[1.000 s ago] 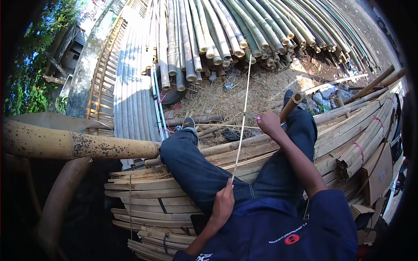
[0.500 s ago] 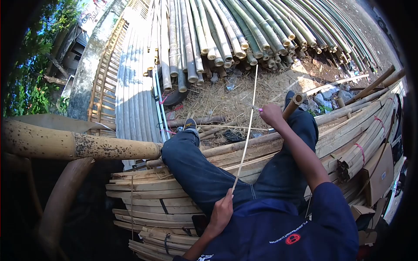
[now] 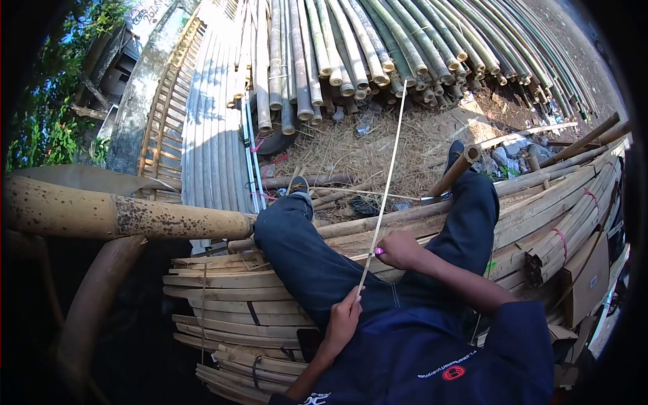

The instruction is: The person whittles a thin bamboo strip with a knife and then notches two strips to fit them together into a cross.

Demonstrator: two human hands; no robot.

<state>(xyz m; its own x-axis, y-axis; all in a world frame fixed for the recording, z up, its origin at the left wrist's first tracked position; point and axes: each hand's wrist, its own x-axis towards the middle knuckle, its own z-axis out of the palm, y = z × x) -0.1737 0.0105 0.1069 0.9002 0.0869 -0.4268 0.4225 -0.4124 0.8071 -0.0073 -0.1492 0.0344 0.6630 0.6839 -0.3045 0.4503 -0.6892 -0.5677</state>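
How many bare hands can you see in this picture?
2: the left bare hand grips the thin pale bamboo strip near its lower visible end; the right bare hand is farther up beside it, holding a small pink item. No others show.

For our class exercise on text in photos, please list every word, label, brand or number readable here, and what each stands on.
"PT. ... Indoprima": navy shirt, beside the red emblem; the letters between are blurred.
"202": pale wall; last character and lettering above unclear.
Too small: label on the cardboard box.
Cut off: white lettering at the picture's bottom edge.
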